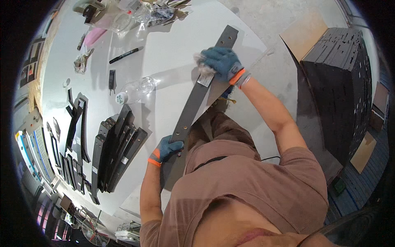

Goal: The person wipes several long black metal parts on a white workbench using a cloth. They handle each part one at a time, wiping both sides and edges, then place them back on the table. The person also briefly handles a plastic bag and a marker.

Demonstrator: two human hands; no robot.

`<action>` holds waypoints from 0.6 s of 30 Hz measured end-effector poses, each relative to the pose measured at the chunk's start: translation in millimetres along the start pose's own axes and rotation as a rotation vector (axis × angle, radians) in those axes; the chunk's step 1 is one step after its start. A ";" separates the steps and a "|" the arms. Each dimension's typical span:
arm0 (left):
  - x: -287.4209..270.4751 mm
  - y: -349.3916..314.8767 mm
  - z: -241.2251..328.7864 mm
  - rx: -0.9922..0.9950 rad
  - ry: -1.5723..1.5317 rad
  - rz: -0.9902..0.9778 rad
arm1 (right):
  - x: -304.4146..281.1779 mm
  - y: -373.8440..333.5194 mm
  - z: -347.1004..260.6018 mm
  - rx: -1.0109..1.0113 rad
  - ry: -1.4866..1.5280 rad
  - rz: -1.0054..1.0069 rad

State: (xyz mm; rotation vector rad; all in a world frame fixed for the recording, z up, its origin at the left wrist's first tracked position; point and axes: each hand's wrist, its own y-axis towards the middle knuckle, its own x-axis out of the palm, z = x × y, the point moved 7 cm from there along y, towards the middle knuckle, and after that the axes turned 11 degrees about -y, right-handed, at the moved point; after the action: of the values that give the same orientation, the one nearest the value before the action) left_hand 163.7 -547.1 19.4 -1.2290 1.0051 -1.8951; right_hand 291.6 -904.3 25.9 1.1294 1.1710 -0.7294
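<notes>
Slat shows four holes; left hand grips, right hand holds rag.

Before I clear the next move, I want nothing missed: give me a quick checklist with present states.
1. Left hand gripping the slat near its lower holes: ok.
2. Right hand holding the pale rag against the slat: ok.
3. Gloves on both hands: ok, blue-grey with orange cuffs.
4. Clear bottle apart from the slat: ok, it lies to the left on the table.
5. White label away from the right hand: not ok, it sits right beside it.
6. Slat's underside clean: cannot tell, it faces away.
</notes>
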 end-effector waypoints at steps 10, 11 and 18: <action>22.2 -56.5 41.8 0.200 0.163 0.197 | -41.6 -24.6 181.2 0.759 0.044 0.459; 23.3 -59.3 46.1 0.217 0.147 0.206 | -39.3 -4.1 122.7 0.704 0.077 0.371; 48.0 -58.4 93.3 0.398 0.004 0.206 | 77.0 31.2 -64.5 0.333 0.455 -0.294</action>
State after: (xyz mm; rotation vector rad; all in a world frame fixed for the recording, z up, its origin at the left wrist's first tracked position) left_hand 227.4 -581.7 115.1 -0.8567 0.6815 -1.8228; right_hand 319.7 -825.7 -38.0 1.4680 1.6662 -0.9460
